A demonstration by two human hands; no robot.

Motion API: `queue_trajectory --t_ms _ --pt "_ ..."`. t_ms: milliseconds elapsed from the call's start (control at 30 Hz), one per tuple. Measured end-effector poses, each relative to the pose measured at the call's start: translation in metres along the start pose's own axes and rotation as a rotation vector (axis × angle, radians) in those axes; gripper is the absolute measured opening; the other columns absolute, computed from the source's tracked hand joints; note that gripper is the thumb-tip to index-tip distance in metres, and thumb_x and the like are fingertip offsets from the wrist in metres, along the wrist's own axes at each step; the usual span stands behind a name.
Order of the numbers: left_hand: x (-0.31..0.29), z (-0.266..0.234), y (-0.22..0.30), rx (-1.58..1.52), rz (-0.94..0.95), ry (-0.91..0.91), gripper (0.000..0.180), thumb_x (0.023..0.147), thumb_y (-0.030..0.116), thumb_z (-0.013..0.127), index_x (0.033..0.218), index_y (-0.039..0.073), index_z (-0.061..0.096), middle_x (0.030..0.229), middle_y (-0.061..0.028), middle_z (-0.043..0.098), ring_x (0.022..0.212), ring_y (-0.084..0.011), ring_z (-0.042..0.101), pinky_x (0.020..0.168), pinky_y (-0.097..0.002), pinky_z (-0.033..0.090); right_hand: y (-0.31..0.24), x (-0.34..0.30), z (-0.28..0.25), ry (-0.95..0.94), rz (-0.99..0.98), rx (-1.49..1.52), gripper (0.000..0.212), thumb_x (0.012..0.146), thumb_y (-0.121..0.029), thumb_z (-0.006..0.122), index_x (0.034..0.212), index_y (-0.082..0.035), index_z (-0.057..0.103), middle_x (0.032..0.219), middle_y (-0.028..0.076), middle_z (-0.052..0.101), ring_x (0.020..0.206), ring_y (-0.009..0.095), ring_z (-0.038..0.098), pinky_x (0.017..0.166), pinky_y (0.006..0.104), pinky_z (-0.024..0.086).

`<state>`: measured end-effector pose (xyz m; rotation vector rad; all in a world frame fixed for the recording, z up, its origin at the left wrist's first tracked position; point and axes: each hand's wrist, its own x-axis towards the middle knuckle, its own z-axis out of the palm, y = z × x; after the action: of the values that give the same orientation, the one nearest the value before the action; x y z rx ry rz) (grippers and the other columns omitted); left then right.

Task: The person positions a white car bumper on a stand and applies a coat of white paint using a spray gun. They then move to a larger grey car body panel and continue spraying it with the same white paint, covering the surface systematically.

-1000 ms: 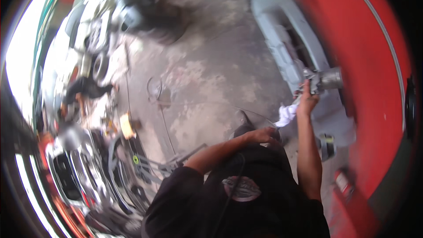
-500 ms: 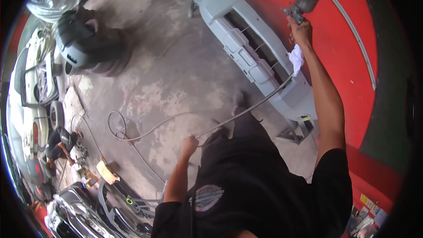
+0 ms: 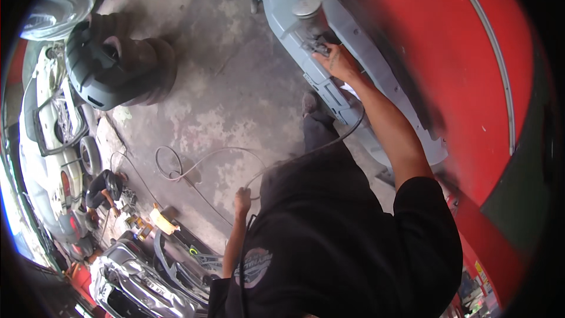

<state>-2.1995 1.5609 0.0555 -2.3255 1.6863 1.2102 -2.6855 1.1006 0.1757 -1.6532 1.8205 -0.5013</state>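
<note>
My right hand [image 3: 336, 62] is wrapped round the grip of a spray gun [image 3: 311, 16] with a metal cup on top. The gun hangs over the front face of a light grey car bumper [image 3: 376, 53], hiding part of it; whether it touches cannot be seen. A white cloth [image 3: 348, 88] shows partly beneath my right wrist. An air hose [image 3: 329, 143] runs from there across my body to my left hand [image 3: 242, 199], whose fingers are closed round it, low on the left.
Loops of hose [image 3: 176, 171] lie on the worn concrete floor [image 3: 218, 100]. At left stand a dark bumper [image 3: 94, 76], a stripped car body [image 3: 62, 165] and a tyre [image 3: 89, 154]. A crouching person [image 3: 105, 189] works near loose car parts [image 3: 141, 282]. A red wall [image 3: 465, 82] rises at right.
My right hand has swung the spray gun left, from beyond the bumper's far side to over its front. My left hand has shifted slightly left and down with the hose.
</note>
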Motion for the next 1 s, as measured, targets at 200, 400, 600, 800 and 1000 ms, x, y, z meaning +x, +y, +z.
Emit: queue_trajectory --t_ms 200,400,600,800,1000 --pt "0.062 -0.032 0.1 -0.425 -0.315 0.079 0.03 0.097 0.023 0.059 0.096 -0.007 0.061 0.072 -0.0192 0.062 0.065 -0.0239 0.061 0.058 -0.0406 0.046 0.044 0.054 -0.028 0.071 0.056 -0.004 0.058 0.086 -0.048 0.075 0.115 0.001 0.07 0.108 0.027 0.072 0.106 0.042 0.068 0.091 0.0438 0.053" --pt "0.091 -0.046 0.11 -0.382 -0.25 -0.056 0.032 0.096 0.027 0.058 0.099 -0.005 0.064 0.083 -0.0227 0.066 0.077 -0.03 0.067 0.065 -0.0441 0.05 0.067 0.085 -0.085 0.466 0.289 -0.229 0.045 0.089 -0.044 0.072 0.103 -0.001 0.071 0.091 0.023 0.073 0.089 0.044 0.071 0.077 0.0511 0.055" --pt "0.119 -0.055 0.058 -0.365 -0.107 -0.1 0.029 0.092 0.023 0.059 0.089 -0.005 0.061 0.069 -0.0179 0.058 0.065 -0.0251 0.06 0.058 -0.0423 0.047 0.052 0.067 -0.062 0.398 0.353 -0.134 0.05 0.088 -0.047 0.072 0.104 0.0 0.071 0.092 0.025 0.073 0.092 0.043 0.072 0.079 0.0497 0.055" --pt "0.135 -0.099 0.043 -0.421 -0.335 -0.179 0.027 0.091 0.025 0.061 0.093 -0.002 0.063 0.067 -0.0079 0.058 0.053 -0.0171 0.056 0.043 -0.034 0.046 -0.005 0.052 0.009 0.405 0.099 0.166 0.044 0.089 -0.041 0.075 0.107 -0.002 0.072 0.095 0.024 0.074 0.095 0.04 0.072 0.081 0.0457 0.055" --pt "0.157 -0.123 0.053 -0.384 -0.263 -0.236 0.029 0.09 0.024 0.062 0.1 -0.004 0.065 0.077 -0.0097 0.064 0.057 -0.0174 0.062 0.045 -0.0319 0.053 0.036 0.013 -0.008 0.626 0.419 0.143 0.041 0.087 -0.041 0.074 0.108 -0.006 0.072 0.096 0.025 0.073 0.097 0.044 0.07 0.084 0.0517 0.056"
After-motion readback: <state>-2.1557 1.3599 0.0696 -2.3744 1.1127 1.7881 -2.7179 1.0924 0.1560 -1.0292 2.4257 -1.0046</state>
